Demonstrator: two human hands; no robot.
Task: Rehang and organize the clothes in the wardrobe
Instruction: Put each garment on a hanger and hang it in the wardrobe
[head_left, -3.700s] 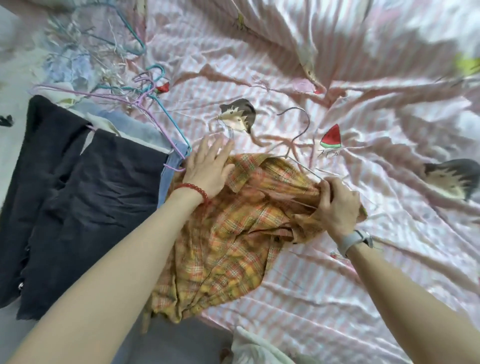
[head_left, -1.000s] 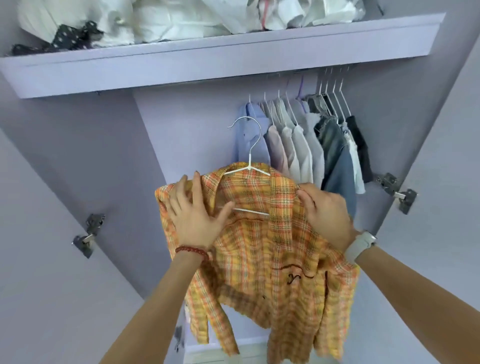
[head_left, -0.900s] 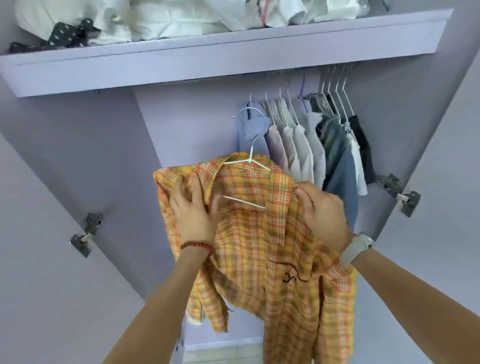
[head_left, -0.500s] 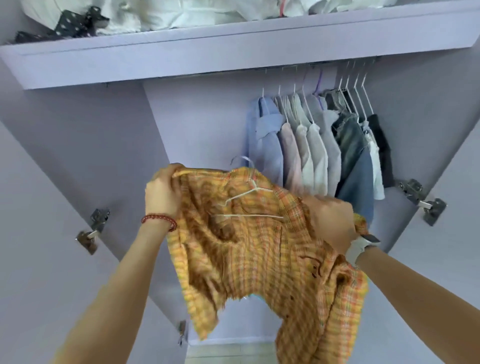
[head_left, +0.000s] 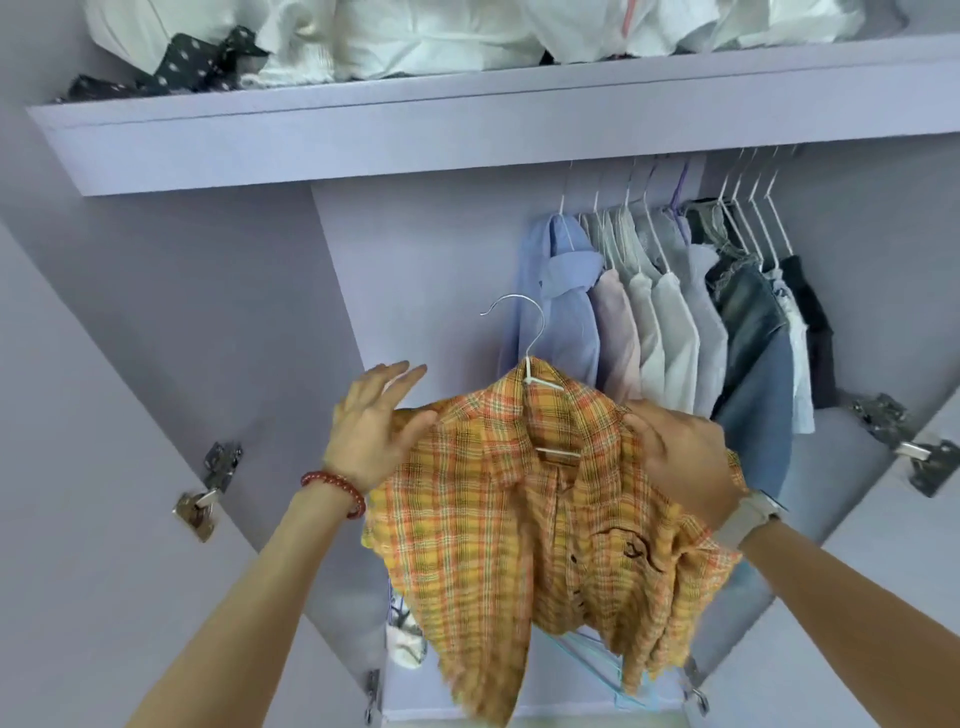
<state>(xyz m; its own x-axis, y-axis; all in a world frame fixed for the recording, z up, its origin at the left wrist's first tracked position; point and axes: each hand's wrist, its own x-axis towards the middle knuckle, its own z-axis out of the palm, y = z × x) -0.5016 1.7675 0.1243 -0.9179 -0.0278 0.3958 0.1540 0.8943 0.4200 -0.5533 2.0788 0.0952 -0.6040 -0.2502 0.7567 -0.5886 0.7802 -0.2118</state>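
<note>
A person is standing before an open lilac-painted wardrobe (head_left: 208, 291) and is holding up an orange-and-yellow plaid short-sleeved shirt (head_left: 519, 519) that is sitting on a thin white wire hanger (head_left: 530, 358), its hook pointing up and left in free air, below and left of the hanging row and not on the rail. The left hand (head_left: 371, 431), with a red beaded bracelet (head_left: 335, 491) circling its wrist, is spreading its fingers wide and flat, the palm and thumb touching the shirt's left shoulder edge without gripping it. The right hand (head_left: 680, 465), with a pale watch strap (head_left: 748, 519) at the wrist, is curling over the shirt's right shoulder and is pinching the cloth there, carrying the garment. Behind the shirt, a row of hung garments (head_left: 675, 332) is crowding the right part of the rail: a light blue shirt nearest, then pale pink, white and grey ones, then denim and a dark piece at the far right. Above, a lilac shelf (head_left: 467, 130) is bearing heaped white fabric bundles (head_left: 467, 36) and a dark dotted cloth (head_left: 197, 67) at its left end. Metal door hinges (head_left: 208, 488) are showing on both sides
</note>
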